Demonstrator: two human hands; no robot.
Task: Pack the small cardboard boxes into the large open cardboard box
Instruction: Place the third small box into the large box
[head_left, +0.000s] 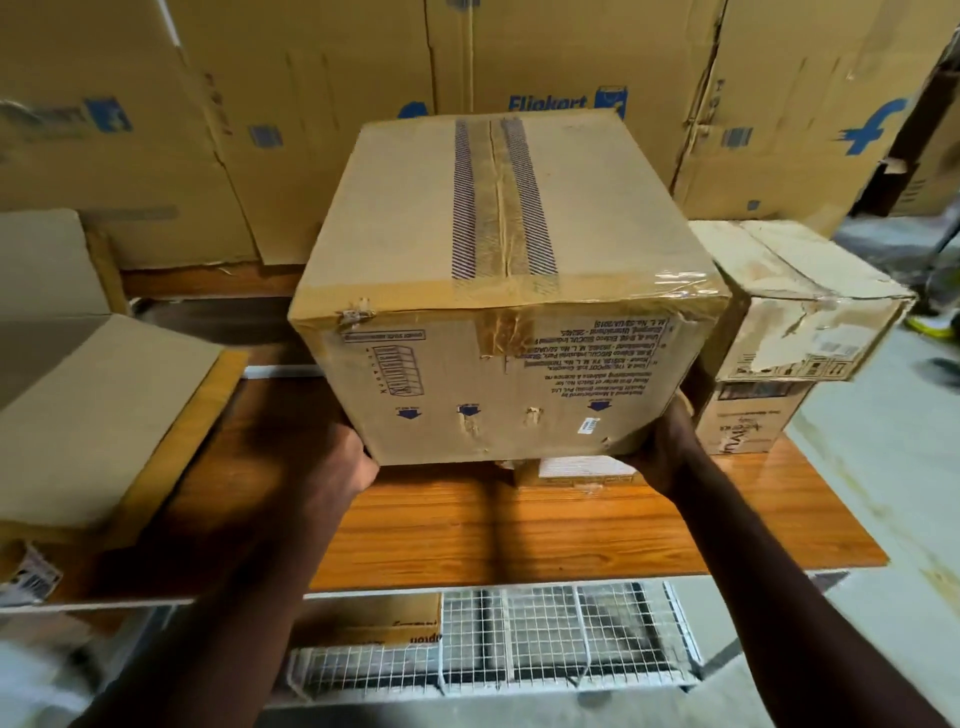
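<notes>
So, holding a taped cardboard box (498, 291) above the desk (571, 525) middle, left hand (348, 462) and right hand (665, 447) both clamped under its bottom corners.

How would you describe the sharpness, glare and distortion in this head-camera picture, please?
Head view: the held box is sharp at centre, with glare on the clear tape at its right corner; the stacked cartons behind and the frame corners are smeared; the wide lens bows the table edge; the left hand and right hand cast shadow on the wood.
</notes>
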